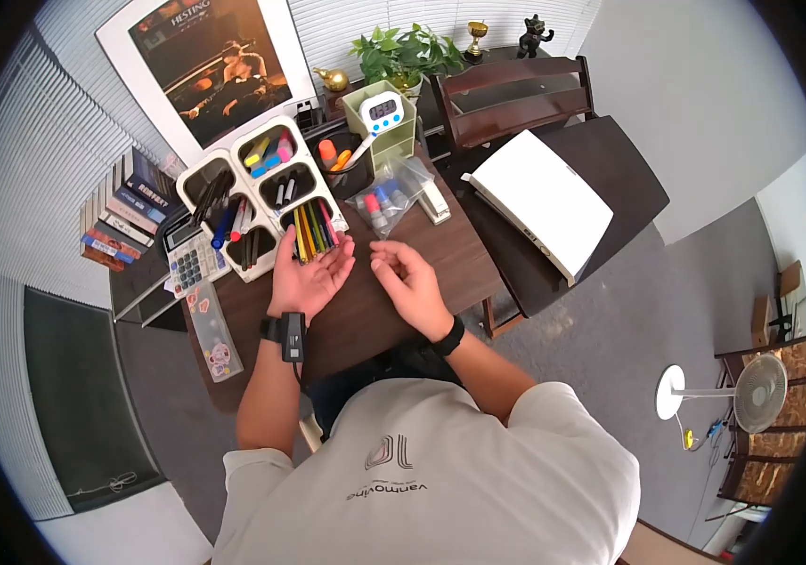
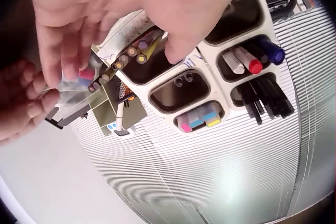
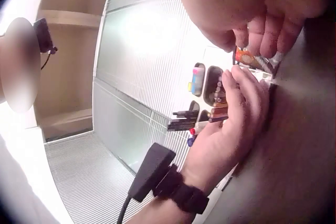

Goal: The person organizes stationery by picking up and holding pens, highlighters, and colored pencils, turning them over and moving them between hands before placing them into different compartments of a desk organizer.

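In the head view, my left hand [image 1: 313,278] lies palm up with relaxed fingers beside the coloured pencils [image 1: 313,231] in the white organizer [image 1: 276,127]. The left wrist view has that hand [image 2: 142,3] close to the pencils [image 2: 126,58]. Facing it, my right hand [image 1: 414,290] has loosely bent fingers and nothing visible in its grasp. Its fingertips are just below a clear bag [image 1: 407,184] with red and blue items; whether they touch is unclear. In the right wrist view, the right hand [image 3: 257,8] is above the left hand [image 3: 231,124].
A calculator [image 1: 197,264] and a stickered case [image 1: 212,334] are at the left. Behind the bag stand a black pen cup [image 1: 351,179] and a green holder [image 1: 398,137] with a white timer [image 1: 382,110]. A stapler [image 1: 434,201] is right of the bag; a white box [image 1: 544,202] lies farther right.
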Demonstrator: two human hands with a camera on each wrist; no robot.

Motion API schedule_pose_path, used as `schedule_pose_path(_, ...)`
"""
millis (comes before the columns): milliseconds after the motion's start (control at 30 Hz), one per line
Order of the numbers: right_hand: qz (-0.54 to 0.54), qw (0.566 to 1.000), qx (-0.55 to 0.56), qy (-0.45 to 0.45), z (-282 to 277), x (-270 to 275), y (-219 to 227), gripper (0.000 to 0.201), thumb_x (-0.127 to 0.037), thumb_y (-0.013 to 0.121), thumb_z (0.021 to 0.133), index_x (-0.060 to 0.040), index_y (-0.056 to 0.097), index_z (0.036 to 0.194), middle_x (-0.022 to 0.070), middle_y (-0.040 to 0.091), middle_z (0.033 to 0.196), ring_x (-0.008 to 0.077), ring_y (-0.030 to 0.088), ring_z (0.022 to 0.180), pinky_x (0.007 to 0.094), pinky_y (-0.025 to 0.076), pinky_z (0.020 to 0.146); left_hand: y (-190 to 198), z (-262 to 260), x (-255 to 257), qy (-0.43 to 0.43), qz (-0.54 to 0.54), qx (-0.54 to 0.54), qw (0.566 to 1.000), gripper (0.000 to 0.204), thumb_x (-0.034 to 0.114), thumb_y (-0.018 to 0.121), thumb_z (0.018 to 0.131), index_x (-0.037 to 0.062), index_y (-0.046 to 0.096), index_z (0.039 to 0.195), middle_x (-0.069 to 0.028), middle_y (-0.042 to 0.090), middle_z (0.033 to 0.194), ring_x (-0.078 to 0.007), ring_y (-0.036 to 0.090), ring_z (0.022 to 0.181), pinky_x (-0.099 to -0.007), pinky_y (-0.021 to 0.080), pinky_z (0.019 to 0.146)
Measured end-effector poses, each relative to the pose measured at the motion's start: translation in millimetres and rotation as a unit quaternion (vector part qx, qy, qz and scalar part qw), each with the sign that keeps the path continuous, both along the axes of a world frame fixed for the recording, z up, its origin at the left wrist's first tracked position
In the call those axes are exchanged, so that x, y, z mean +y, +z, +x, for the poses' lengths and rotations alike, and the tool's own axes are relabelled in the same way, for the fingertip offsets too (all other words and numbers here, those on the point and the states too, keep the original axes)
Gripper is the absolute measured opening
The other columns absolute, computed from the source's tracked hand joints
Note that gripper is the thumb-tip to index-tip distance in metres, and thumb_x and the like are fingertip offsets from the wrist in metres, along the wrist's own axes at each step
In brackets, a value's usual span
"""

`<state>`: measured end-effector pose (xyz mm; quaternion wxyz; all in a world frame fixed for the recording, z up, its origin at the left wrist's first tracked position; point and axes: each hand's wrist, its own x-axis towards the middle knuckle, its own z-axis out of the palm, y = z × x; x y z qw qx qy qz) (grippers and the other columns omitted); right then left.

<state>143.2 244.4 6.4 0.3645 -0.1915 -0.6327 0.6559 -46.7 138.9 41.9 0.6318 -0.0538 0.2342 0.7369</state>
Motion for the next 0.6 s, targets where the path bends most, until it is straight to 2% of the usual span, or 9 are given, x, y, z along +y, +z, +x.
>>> schedule_pose_path(33,0.009,1.0,0.008,0.0,3,-2,0,0.028,-0.003,0.066,0.103,-0.0003,0.066,0.131,0.0055,0.07,0.115,0.0099,0.067,0.107,0.0256,0.054,0.093,5,4,6,0.004,0.001,-0.007,1.0,0.07,0.053,0.068,0.099,-0.0062,0.056,0.135,-0.0148,0.069,0.122,-0.0276,0.07,0.11,-0.041,0.061,0.095)
schedule_pose_path(67,0.006,1.0,0.009,-0.004,6,-3,1,0.028,-0.003,0.066,0.103,-0.0003,0.066,0.131,0.0055,0.07,0.115,0.0099,0.067,0.107,0.0256,0.054,0.093,5,5,9,-0.001,-0.002,-0.005,1.0,0.07,0.053,0.068,0.099,-0.0062,0.056,0.135,-0.0148,0.069,0.122,-0.0276,0.07,0.11,-0.041,0.061,0.095)
schedule_pose_path(167,0.049,0.999,-0.002,0.0,10,-5,7,0.024,-0.003,0.067,0.102,-0.0001,0.069,0.126,0.0043,0.073,0.106,0.0099,0.069,0.1,0.0263,0.055,0.089,-2,0,17,-0.04,0.085,-0.118,0.989,0.048,0.043,0.07,0.1,0.0001,0.065,0.121,-0.0051,0.07,0.1,-0.0176,0.069,0.087,-0.0291,0.062,0.073)
schedule_pose_path(300,0.034,0.999,0.018,0.008,7,-4,6,0.023,-0.004,0.067,0.102,-0.0001,0.07,0.125,0.0043,0.073,0.104,0.0099,0.069,0.1,0.0261,0.055,0.088,0,-1,21,-0.039,0.089,-0.135,0.986,0.044,0.042,0.069,0.101,0.001,0.067,0.118,-0.0033,0.07,0.096,-0.0164,0.069,0.085,-0.0269,0.062,0.071)
schedule_pose_path(400,0.057,0.998,0.007,0.007,11,-4,14,0.023,-0.007,0.07,0.099,-0.0006,0.071,0.121,0.0086,0.073,0.102,0.0128,0.07,0.091,0.0288,0.056,0.082,0,-1,24,-0.009,0.106,-0.181,0.978,0.023,0.03,0.065,0.105,0.0076,0.064,0.101,0.0024,0.062,0.08,-0.0103,0.062,0.07,-0.0231,0.054,0.059)
schedule_pose_path(533,0.063,0.998,0.004,0.014,11,-4,15,0.021,-0.008,0.07,0.1,0.0,0.073,0.118,0.0106,0.074,0.105,0.0144,0.071,0.093,0.0294,0.056,0.083,8,9,16,-0.009,0.101,-0.159,0.982,0.021,0.025,0.063,0.106,0.0106,0.058,0.093,0.0048,0.054,0.073,-0.0065,0.053,0.06,-0.0204,0.047,0.052)
schedule_pose_path(600,0.059,0.998,0.009,0.016,12,-4,16,0.02,-0.009,0.07,0.1,0.0002,0.073,0.118,0.0114,0.074,0.107,0.0151,0.071,0.094,0.0296,0.056,0.083,14,27,-2,0.001,0.025,-0.099,0.995,0.019,0.024,0.063,0.105,0.0124,0.056,0.091,0.005,0.052,0.071,-0.0052,0.047,0.055,-0.0197,0.042,0.047)
